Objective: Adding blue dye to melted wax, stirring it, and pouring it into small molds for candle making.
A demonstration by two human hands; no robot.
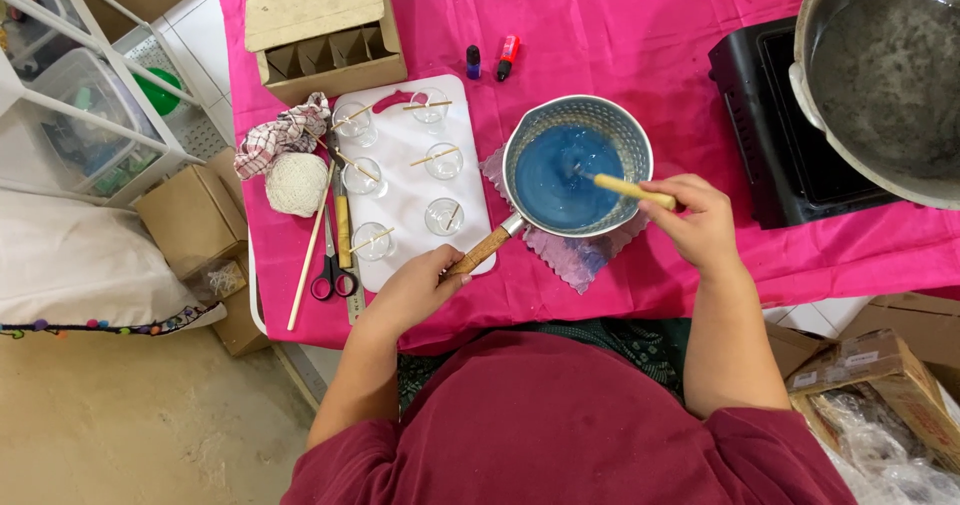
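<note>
Looking down from the head view: left hand [415, 290] wrapped around the wooden handle [480, 250] of a small metal saucepan [578, 165], steadying it on a scalloped mat [578, 257] on the pink-covered counter [640, 35]. Right hand [697, 223] pinches a pale wooden stick [630, 189], its tip dipped in the pan.

Risks, as I judge them: the pan sits near the counter's front edge, so a hard stir or a slack grip on the handle could slop blue liquid [560, 175] onto the cloth or lap.

Containers: the saucepan holds opaque blue liquid. Six small clear glasses [443, 161] stand on a white tray [400, 145], each with a thin stick laid across its rim and apparently no liquid inside. A large grey pot [885, 75] sits on a black burner [780, 125] at right; its contents are unclear.
</note>
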